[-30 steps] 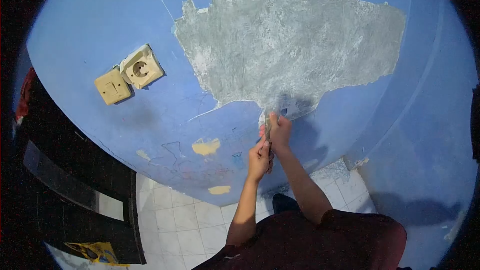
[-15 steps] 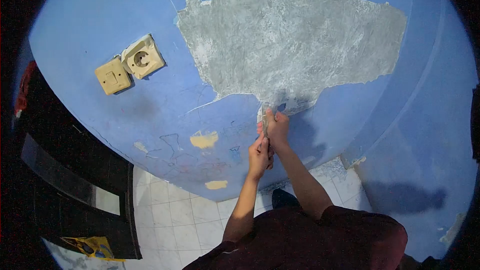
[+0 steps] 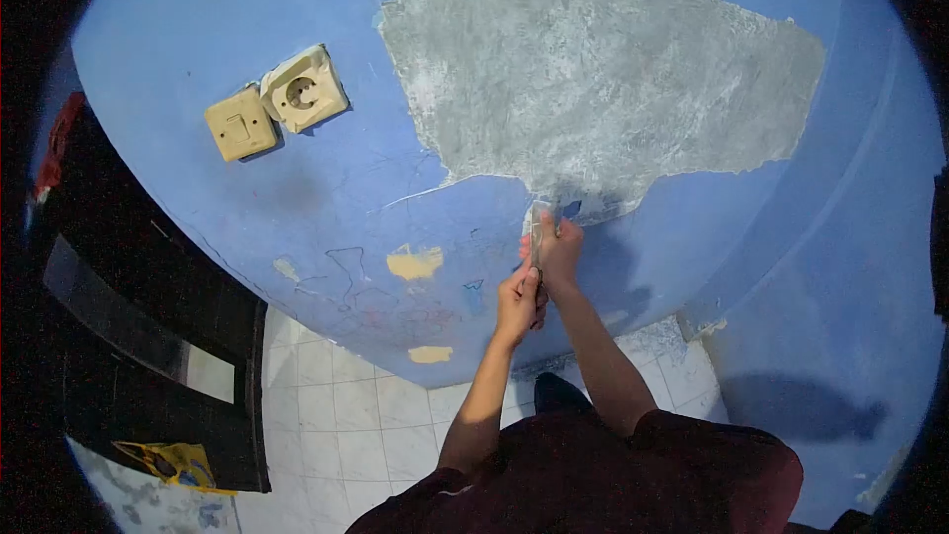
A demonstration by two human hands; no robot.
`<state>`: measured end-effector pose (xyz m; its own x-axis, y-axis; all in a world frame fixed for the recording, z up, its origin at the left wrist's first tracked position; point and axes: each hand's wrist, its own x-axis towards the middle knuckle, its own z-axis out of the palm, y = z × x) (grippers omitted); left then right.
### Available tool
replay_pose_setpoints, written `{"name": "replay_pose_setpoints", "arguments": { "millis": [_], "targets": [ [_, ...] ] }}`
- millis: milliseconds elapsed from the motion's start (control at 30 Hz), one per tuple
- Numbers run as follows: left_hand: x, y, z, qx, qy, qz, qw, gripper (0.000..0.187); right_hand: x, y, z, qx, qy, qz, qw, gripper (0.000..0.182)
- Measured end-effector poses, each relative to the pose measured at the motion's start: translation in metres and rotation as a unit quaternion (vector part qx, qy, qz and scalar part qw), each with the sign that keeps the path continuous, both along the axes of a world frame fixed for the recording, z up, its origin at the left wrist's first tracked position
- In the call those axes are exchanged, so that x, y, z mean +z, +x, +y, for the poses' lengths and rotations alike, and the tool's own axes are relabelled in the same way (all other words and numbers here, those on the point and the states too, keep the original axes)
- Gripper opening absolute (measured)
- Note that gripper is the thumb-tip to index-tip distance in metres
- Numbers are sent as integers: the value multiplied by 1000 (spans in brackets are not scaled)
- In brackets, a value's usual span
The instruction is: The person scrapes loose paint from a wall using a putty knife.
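Note:
Both hands meet on a narrow scraper-like tool (image 3: 538, 232) against the blue wall (image 3: 326, 168), at the lower edge of a large grey bare patch (image 3: 613, 79). My left hand (image 3: 517, 309) is wrapped round the tool's lower end. Just above and to the right, my right hand (image 3: 560, 252) grips its upper part, with the thumb pointing up along it. The tool's tip touches the wall where paint meets the grey patch. Fingers cover much of the tool, so its exact shape is unclear.
A yellowed switch (image 3: 240, 126) and a loose-looking socket (image 3: 305, 91) are on the wall at the left. Two cream patches (image 3: 414, 262) lie lower down. A dark cabinet (image 3: 148, 336) stands at the left, above white floor tiles (image 3: 356, 415). A wall corner is at the right.
The camera view has shifted, so the switch, socket and grey patch appear farther right and slightly higher. Both hands keep their hold on the tool at nearly the same spot.

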<state>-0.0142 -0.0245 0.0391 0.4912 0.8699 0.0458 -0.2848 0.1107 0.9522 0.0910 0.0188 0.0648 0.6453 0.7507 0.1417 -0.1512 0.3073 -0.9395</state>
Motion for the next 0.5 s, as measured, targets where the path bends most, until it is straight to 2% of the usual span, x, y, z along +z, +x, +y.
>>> {"name": "replay_pose_setpoints", "arguments": {
  "millis": [100, 167, 267, 400, 467, 500],
  "targets": [
    [-3, 2, 6, -12, 8, -1, 1000, 44, 3, 2, 0, 1, -5, 3, 1000, 37],
    [-11, 4, 10, -4, 67, -4, 998, 41, 8, -1, -5, 6, -4, 11, 1000, 36],
    [-13, 10, 4, 27, 46, 27, 998, 38, 6, 1, -7, 4, -32, 1, 999, 34],
    [2, 13, 15, -6, 74, 31, 997, 36, 28, 4, -5, -24, -9, 27, 999, 33],
    [5, 20, 12, -8, 40, -5, 999, 36, 36, 9, -10, -1, 15, -2, 1000, 32],
    [3, 21, 9, -13, 40, -9, 999, 36, 21, 15, -5, -6, 15, -5, 1000, 32]
  ]
}}
